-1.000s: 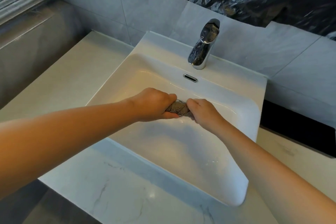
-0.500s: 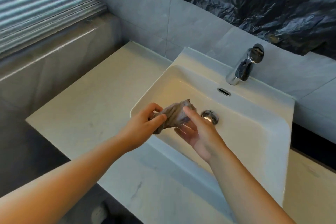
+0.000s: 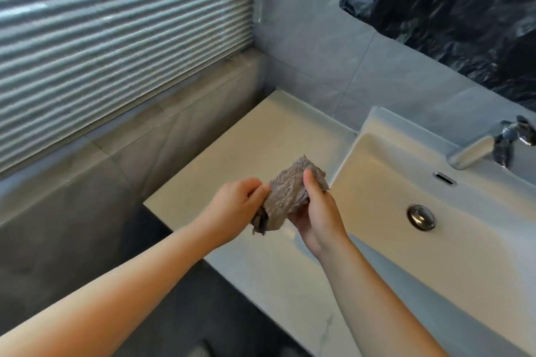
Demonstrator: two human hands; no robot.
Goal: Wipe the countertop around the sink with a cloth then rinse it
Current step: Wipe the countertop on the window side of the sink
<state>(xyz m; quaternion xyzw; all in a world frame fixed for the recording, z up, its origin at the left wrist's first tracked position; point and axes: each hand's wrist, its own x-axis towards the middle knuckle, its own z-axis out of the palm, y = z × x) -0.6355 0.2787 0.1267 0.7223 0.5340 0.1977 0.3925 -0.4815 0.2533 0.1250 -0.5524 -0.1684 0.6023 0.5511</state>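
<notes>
Your left hand (image 3: 235, 207) and right hand (image 3: 317, 213) pinched the cloth (image 3: 285, 195) in their fingers (image 3: 252, 184); you needed it spread flat before pressing it onto the tabletop (image 3: 232, 159).

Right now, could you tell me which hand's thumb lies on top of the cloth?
The right hand; the left hand only pinches the cloth at its side.

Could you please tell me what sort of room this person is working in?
Most likely a bathroom: a white basin with a chrome tap sits on a pale countertop, the walls are grey tile, and slatted blinds hang to the left.
</notes>
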